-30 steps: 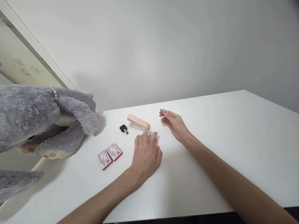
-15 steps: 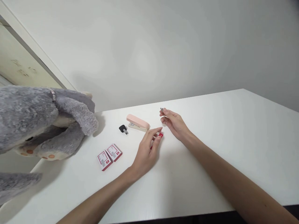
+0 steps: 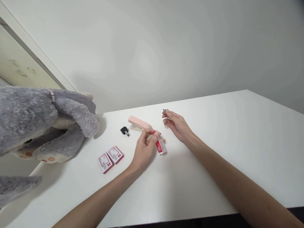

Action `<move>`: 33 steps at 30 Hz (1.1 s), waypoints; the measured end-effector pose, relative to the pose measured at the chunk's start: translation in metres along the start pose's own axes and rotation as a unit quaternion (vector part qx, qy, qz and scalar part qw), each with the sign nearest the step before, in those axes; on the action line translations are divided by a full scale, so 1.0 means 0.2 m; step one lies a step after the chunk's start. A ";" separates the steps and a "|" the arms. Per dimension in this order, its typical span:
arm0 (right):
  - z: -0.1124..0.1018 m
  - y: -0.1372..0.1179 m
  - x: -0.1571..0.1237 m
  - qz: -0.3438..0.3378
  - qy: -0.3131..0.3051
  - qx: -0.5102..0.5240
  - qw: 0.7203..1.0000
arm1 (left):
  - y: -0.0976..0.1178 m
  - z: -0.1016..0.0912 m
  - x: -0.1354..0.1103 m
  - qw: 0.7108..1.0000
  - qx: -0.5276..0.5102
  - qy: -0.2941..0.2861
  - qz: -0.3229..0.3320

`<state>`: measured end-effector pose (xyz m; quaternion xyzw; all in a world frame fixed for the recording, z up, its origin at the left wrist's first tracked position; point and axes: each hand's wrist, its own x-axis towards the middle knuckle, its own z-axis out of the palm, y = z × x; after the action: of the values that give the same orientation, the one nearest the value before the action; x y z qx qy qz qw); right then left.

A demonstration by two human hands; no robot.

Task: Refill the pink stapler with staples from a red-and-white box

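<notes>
My left hand (image 3: 145, 148) is closed around one end of a small red and white staple box (image 3: 161, 146); its far end points down toward me. To the right, my right hand (image 3: 176, 123) pinches a short grey strip of staples (image 3: 164, 111) between thumb and fingertips, held clear of the table. A pink stapler (image 3: 139, 122) lies just beyond my left hand, which covers part of its near end. Left of the stapler is a staple remover (image 3: 125, 131) with a black grip and metal jaws.
Two white and red staple boxes (image 3: 104, 162) lie side by side at the left. A large grey plush toy (image 3: 78, 117) leans over the table's left side. The white table (image 3: 228, 142) meets a plain wall (image 3: 166, 53) at the back.
My left hand has turned the staple box, so its printed red and white side now shows. My right hand stays in place with the strip of staples.
</notes>
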<state>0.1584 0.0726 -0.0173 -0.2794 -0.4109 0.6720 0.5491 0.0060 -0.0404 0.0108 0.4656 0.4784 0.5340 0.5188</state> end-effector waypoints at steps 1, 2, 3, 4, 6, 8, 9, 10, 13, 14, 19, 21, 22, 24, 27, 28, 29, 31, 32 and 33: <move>0.00 0.00 0.00 0.002 -0.002 0.002 1.000 | 0.00 0.00 0.00 1.000 -0.002 0.001 -0.004; 0.00 0.00 0.00 0.004 -0.003 0.004 1.000 | 0.00 -0.01 0.00 1.000 -0.002 0.003 -0.007; 0.00 0.00 0.00 0.005 -0.005 0.005 1.000 | 0.01 -0.01 0.01 1.000 -0.001 0.004 -0.009; 0.00 0.00 0.00 0.006 -0.006 0.005 1.000 | 0.01 -0.01 0.01 1.000 -0.001 0.005 -0.010; 0.01 -0.01 -0.01 0.007 -0.007 0.002 1.000 | 0.01 -0.01 0.01 1.000 -0.009 0.005 -0.014; 0.01 -0.01 -0.01 0.009 -0.009 -0.001 1.000 | 0.00 -0.02 0.02 0.999 -0.025 0.003 -0.021; 0.01 -0.01 -0.01 0.010 -0.011 -0.001 1.000 | 0.00 -0.02 0.02 0.999 -0.034 0.004 -0.023; 0.01 -0.01 -0.01 0.011 -0.012 0.001 1.000 | 0.00 -0.03 0.03 0.999 -0.042 0.005 -0.027; 0.00 -0.01 -0.01 0.013 -0.016 0.006 1.000 | -0.01 -0.04 0.03 0.997 -0.048 0.006 -0.054; 0.00 0.00 0.00 0.013 -0.016 0.007 1.000 | -0.01 -0.04 0.04 0.997 -0.047 0.008 -0.063; 0.00 0.00 0.00 0.018 -0.033 0.004 0.999 | -0.02 -0.05 0.05 0.994 -0.070 0.045 -0.078; -0.01 0.00 -0.01 0.032 -0.070 0.005 0.997 | -0.01 -0.04 0.05 0.992 -0.078 0.057 -0.083; -0.01 -0.01 -0.01 0.044 -0.095 0.005 0.994 | 0.00 -0.04 0.05 0.991 -0.081 0.061 -0.083; -0.01 -0.02 -0.03 0.074 -0.151 0.003 0.986 | 0.01 -0.04 0.04 0.992 -0.084 0.063 -0.071; -0.01 -0.03 -0.05 0.118 -0.231 -0.001 0.966 | 0.04 -0.05 0.05 0.994 -0.079 0.065 -0.042; -0.02 -0.04 -0.06 0.130 -0.255 -0.004 0.958 | 0.05 -0.06 0.05 0.994 -0.075 0.072 -0.033; -0.02 -0.04 -0.06 0.139 -0.278 -0.008 0.950 | 0.06 -0.07 0.06 0.994 -0.072 0.083 -0.021; -0.02 -0.04 -0.06 0.149 -0.319 -0.019 0.936 | 0.08 -0.09 0.07 0.992 -0.063 0.107 0.013; -0.02 -0.03 -0.06 0.150 -0.337 -0.024 0.929 | 0.08 -0.11 0.08 0.991 -0.055 0.114 0.035; -0.02 -0.03 -0.06 0.152 -0.353 -0.028 0.923 | 0.09 -0.12 0.09 0.991 -0.041 0.116 0.059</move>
<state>0.1677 0.0617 -0.0157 -0.0989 -0.5492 0.7908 0.2517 -0.0197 -0.0233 0.0256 0.4059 0.4847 0.6335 0.4461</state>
